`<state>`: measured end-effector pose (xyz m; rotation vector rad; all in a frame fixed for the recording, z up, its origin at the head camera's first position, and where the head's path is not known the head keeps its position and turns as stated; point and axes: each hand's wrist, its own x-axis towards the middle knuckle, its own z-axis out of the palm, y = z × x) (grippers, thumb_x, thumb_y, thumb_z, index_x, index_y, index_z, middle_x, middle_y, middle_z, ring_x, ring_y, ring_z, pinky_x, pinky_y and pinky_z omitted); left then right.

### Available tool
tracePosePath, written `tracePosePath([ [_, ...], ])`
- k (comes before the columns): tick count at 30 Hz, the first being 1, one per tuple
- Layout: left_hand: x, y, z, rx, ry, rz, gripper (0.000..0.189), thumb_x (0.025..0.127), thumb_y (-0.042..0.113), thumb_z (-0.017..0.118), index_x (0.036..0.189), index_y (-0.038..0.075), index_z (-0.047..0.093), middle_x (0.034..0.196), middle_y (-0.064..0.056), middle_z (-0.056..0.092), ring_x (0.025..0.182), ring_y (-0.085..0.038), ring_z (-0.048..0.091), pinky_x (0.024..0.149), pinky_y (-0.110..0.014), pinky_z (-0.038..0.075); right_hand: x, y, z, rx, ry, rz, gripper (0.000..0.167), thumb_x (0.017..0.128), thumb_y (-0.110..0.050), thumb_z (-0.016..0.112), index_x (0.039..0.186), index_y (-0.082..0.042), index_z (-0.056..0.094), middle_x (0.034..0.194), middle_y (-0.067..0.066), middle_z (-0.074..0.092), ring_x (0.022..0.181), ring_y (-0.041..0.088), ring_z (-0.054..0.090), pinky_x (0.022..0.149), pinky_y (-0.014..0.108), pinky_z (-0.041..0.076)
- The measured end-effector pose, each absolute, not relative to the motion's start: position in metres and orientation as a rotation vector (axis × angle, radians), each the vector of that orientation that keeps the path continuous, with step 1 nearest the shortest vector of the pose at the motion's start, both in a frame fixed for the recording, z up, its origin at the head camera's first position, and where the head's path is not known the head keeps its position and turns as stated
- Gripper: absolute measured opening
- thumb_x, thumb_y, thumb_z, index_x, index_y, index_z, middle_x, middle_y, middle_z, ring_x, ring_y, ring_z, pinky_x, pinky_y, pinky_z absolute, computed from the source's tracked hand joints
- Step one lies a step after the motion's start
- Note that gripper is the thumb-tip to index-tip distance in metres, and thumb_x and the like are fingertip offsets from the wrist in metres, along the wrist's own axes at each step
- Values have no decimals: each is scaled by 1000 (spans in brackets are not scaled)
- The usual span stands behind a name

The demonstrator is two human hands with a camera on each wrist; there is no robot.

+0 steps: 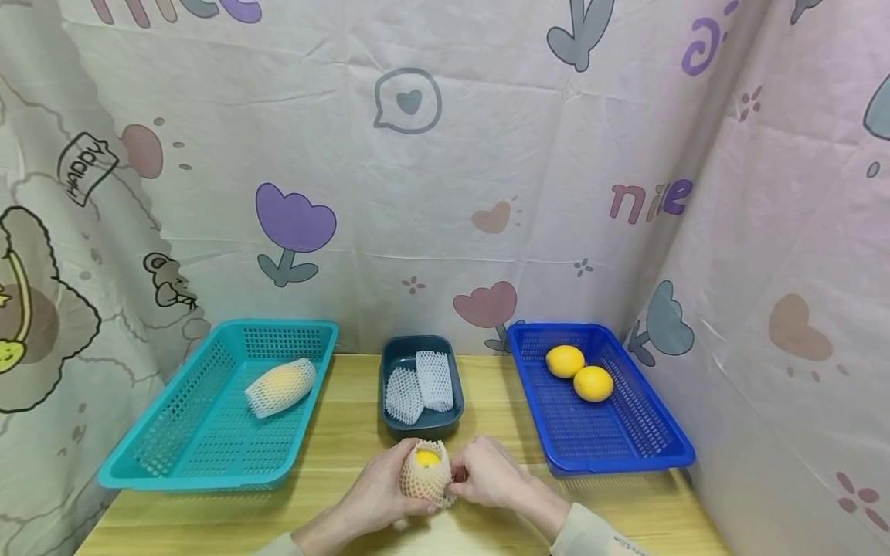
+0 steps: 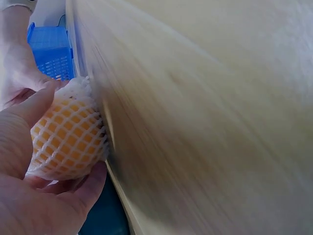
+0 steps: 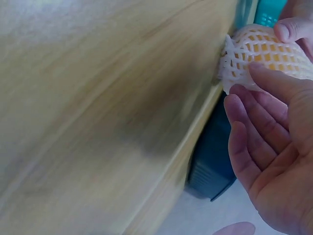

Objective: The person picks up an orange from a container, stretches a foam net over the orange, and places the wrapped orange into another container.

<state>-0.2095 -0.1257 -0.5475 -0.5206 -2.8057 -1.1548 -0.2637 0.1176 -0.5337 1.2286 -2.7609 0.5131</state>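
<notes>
In the head view my left hand (image 1: 377, 488) grips a yellow lemon (image 1: 427, 459) wrapped in a white foam net sleeve (image 1: 421, 486). The lemon's top shows through the sleeve's open upper end. On its other side my right hand (image 1: 490, 472) pinches the edge of the net between thumb and fingers. The left wrist view shows the net (image 2: 68, 139) stretched in diamonds over the fruit, left thumb and fingers around it. From the right wrist, the right thumb presses on the sleeve's loose end (image 3: 237, 61), the other fingers curled below it.
A teal basket (image 1: 202, 483) on the left holds one netted yellow fruit (image 1: 281, 388). Behind the hands, a small dark blue bin (image 1: 388, 363) contains flat foam nets (image 1: 434, 380). The blue basket (image 1: 619, 466) at right has two bare lemons (image 1: 593, 384). A printed curtain (image 1: 431, 193) hangs behind.
</notes>
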Motion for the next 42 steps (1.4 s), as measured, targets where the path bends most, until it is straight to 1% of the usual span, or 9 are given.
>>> tracePosePath([
  [4, -210, -128, -549, -536, -2804, -1155, 93, 65, 37, 110, 143, 17, 64, 123, -1, 77, 110, -18, 73, 92, -37, 61, -264, 117, -535, 1235, -2763, 511, 19, 79, -35, 100, 78, -29, 82, 68, -19, 75, 60, -18, 45, 58, 4, 35],
  [6, -210, -129, -549, -545, -2800, -1157, 93, 65, 35, 110, 143, 16, 64, 121, -1, 78, 108, -17, 73, 91, -36, 61, -264, 116, -532, 1217, -2789, 518, 24, 77, -38, 102, 87, -25, 85, 76, -14, 79, 63, -15, 51, 60, 5, 39],
  [12, -209, -130, -549, -566, -2810, -1171, 93, 67, 34, 109, 145, 16, 62, 117, -2, 77, 104, -14, 71, 85, -32, 59, -263, 114, -525, 1183, -2846, 645, 78, 72, -47, 106, 136, -13, 77, 120, 3, 85, 82, -2, 71, 70, 11, 52],
  [15, -209, -130, -549, -582, -2818, -1177, 93, 67, 34, 109, 145, 15, 62, 118, -1, 76, 104, -13, 70, 85, -31, 59, -264, 112, -525, 1242, -2844, 769, 83, 76, -42, 105, 145, -13, 70, 126, 4, 83, 87, -2, 72, 72, 10, 53],
  [20, -210, -130, -550, -589, -2821, -1177, 95, 65, 30, 109, 144, 13, 61, 118, -2, 76, 106, -15, 71, 88, -32, 60, -264, 108, -530, 1278, -2876, 901, 71, 79, -29, 103, 141, -17, 70, 114, -4, 84, 85, -8, 70, 75, 8, 54],
  [26, -214, -130, -547, -530, -2823, -1407, 92, 66, 24, 108, 144, 12, 60, 119, -3, 77, 106, -15, 70, 90, -30, 59, -263, 108, -530, 1239, -2910, 1074, 68, 82, -24, 101, 143, -16, 71, 115, -5, 84, 85, -8, 72, 77, 12, 58],
  [31, -216, -131, -543, -444, -2770, -1656, 94, 67, 22, 105, 149, 9, 60, 126, -6, 77, 111, -17, 70, 94, -27, 57, -264, 112, -528, 1222, -2905, 1319, 51, 85, -23, 98, 130, -15, 76, 109, -2, 83, 85, -3, 74, 78, 16, 60],
  [36, -217, -133, -537, -366, -2683, -1927, 86, 78, 18, 98, 151, 0, 57, 128, -13, 80, 110, -18, 73, 91, -26, 59, -265, 116, -528, 1143, -2878, 1570, 34, 91, -22, 93, 119, -10, 77, 106, 5, 83, 84, -2, 72, 79, 18, 61],
  [42, -216, -131, -533, -294, -2581, -2159, 69, 97, 19, 87, 150, -11, 54, 116, -16, 84, 96, -16, 77, 78, -27, 64, -263, 116, -527, 1014, -2864, 1824, 33, 105, -30, 79, 127, -5, 76, 110, 12, 85, 88, 14, 80, 76, 31, 67],
])
